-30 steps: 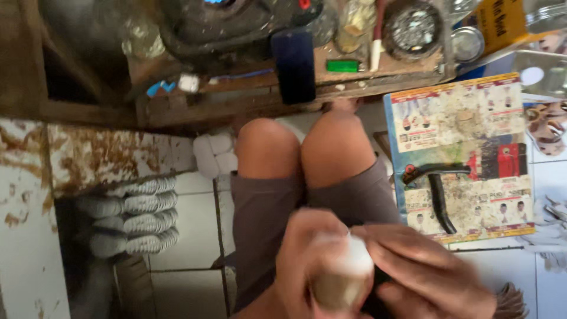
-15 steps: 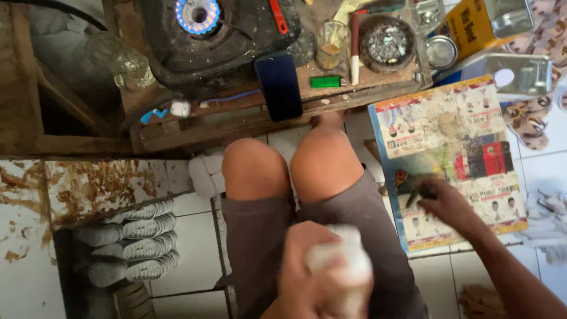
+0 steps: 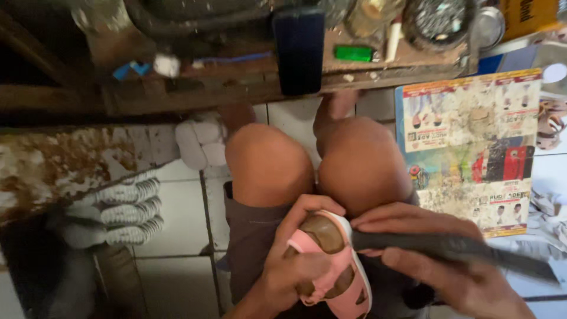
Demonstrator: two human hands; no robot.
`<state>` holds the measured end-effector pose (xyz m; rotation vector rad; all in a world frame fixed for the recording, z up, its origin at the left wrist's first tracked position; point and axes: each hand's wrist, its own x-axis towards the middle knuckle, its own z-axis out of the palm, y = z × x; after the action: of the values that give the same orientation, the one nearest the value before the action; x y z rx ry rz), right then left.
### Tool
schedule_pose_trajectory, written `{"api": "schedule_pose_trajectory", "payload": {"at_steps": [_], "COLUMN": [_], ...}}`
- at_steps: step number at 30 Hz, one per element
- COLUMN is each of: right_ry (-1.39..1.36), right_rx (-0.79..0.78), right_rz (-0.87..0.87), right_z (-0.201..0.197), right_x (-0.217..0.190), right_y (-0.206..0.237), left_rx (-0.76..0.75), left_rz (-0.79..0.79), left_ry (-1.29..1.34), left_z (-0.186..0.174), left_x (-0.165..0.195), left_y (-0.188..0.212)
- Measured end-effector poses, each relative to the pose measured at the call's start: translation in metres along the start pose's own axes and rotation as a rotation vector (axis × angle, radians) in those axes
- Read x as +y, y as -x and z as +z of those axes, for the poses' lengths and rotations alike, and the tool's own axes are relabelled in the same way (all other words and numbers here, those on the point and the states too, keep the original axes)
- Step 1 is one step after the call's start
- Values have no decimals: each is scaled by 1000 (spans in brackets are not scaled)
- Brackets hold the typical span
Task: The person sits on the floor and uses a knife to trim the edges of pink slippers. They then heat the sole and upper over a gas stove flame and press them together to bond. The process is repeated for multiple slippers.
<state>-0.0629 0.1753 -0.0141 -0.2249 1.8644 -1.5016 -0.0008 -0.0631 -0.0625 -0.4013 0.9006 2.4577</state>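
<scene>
Left hand [image 3: 295, 266] grips a pink sandal [image 3: 331, 266] while right hand [image 3: 437, 260], closed around a dark tool [image 3: 449, 248], sets its tip at the sole's edge, the work apparently only starting.

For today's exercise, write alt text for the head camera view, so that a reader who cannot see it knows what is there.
Seen from above, a seated person's left hand grips a small pink shoe over their knees, while the right hand presses a dark tool against its edge. A printed paper sheet lies on the tiled floor beside them.

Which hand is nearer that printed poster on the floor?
Right. The right hand, holding a dark tool, is just beside the poster; the left hand grips the pink sandal, farther away.
</scene>
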Motion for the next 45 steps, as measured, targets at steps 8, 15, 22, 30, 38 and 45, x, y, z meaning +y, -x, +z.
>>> {"api": "schedule_pose_trajectory", "payload": {"at_steps": [8, 15, 22, 30, 38, 45], "right_ry": [-93, -34, 41, -43, -310, -486], "right_rx": [-80, -35, 35, 74, 140, 294], "right_rz": [196, 176, 214, 153, 37, -119], "right_z": [-12, -8, 1, 5, 18, 40], "right_x": [15, 26, 43, 58, 72, 67], "right_y": [13, 32, 68, 92, 105, 109], "left_rx": [-11, 54, 120, -63, 244, 396], "left_rz": [-118, -54, 116, 239, 227, 328], "left_ry": [228, 59, 25, 441, 165, 203], "left_z": [4, 8, 23, 40, 49, 61], "left_x": [11, 5, -7, -12, -12, -19], "left_y": [-9, -6, 0, 4, -2, 0]}}
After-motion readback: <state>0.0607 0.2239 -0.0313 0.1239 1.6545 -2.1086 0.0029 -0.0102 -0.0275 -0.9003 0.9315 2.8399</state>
